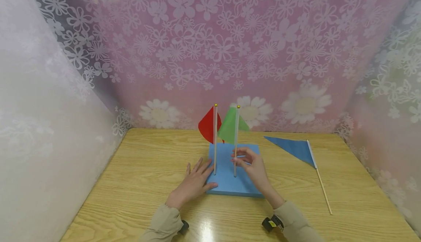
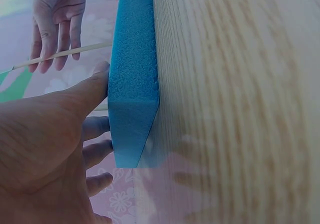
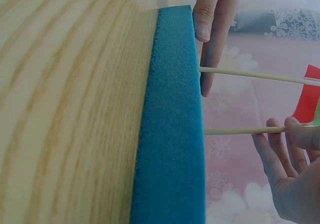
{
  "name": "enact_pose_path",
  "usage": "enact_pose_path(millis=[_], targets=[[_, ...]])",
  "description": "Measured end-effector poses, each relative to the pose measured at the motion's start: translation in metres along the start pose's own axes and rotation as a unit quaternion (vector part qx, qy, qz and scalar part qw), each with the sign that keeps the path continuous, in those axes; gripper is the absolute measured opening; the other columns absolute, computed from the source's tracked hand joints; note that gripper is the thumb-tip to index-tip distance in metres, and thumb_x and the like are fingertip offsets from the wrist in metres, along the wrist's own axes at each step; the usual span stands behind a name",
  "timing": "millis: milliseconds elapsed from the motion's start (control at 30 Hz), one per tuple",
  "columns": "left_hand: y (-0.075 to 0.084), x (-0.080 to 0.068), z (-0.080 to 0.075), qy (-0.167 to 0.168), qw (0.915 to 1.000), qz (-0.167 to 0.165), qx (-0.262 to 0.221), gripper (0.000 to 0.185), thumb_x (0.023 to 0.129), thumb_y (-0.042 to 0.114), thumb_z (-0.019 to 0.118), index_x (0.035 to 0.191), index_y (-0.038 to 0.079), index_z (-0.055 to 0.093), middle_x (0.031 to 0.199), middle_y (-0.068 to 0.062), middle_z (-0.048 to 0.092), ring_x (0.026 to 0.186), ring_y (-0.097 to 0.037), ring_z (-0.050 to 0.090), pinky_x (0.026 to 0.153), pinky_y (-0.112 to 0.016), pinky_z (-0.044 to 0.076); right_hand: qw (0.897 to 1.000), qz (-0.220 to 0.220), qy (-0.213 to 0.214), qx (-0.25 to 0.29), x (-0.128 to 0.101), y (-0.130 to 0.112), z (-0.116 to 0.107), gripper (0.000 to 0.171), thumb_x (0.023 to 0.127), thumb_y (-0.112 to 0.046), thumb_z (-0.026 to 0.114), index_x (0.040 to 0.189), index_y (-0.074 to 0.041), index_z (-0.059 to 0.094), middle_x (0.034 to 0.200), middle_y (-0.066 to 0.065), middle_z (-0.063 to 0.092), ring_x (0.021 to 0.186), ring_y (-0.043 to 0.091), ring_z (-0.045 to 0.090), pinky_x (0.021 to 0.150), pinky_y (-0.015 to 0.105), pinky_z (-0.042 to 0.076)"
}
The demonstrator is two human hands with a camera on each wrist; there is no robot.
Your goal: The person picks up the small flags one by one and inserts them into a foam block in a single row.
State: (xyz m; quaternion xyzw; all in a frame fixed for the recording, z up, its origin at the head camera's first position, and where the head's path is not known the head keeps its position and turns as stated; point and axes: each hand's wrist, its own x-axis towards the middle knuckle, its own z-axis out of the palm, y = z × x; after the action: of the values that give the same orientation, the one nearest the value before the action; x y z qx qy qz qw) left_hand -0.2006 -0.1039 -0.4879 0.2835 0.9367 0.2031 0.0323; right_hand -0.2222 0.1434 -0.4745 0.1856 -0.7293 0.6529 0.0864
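Observation:
A blue foam block lies flat on the wooden table. Two flags stand upright in it, a red flag on the left and a green flag to its right, each on a thin wooden stick with a gold bead on top. My right hand pinches the green flag's stick between thumb and fingers, above the block. My left hand rests on the block's left edge with fingers spread, its thumb near the front corner. The sticks' lower ends are hidden inside the foam.
A blue flag on a wooden stick lies on the table to the right of the block. Behind the table hangs a pink flowered backdrop, with pale flowered sheets at both sides.

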Motion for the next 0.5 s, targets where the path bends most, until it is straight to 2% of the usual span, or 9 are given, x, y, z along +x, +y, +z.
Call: enact_pose_path(millis=[500], targets=[[-0.0008,0.0005,0.0017,-0.001,1.0,-0.003,0.004,0.071,0.1,0.044,0.062,0.158,0.01,0.037,0.165,-0.013,0.029,0.153,-0.043,0.015,0.113,-0.076,0.012,1.0,0.009,-0.001,-0.029,0.0002,-0.001,-0.0047,0.035,0.093,-0.004,0.073,0.127,0.002,0.065,0.114,0.022,0.071,0.097,0.029,0.074,0.08,0.035,0.061]])
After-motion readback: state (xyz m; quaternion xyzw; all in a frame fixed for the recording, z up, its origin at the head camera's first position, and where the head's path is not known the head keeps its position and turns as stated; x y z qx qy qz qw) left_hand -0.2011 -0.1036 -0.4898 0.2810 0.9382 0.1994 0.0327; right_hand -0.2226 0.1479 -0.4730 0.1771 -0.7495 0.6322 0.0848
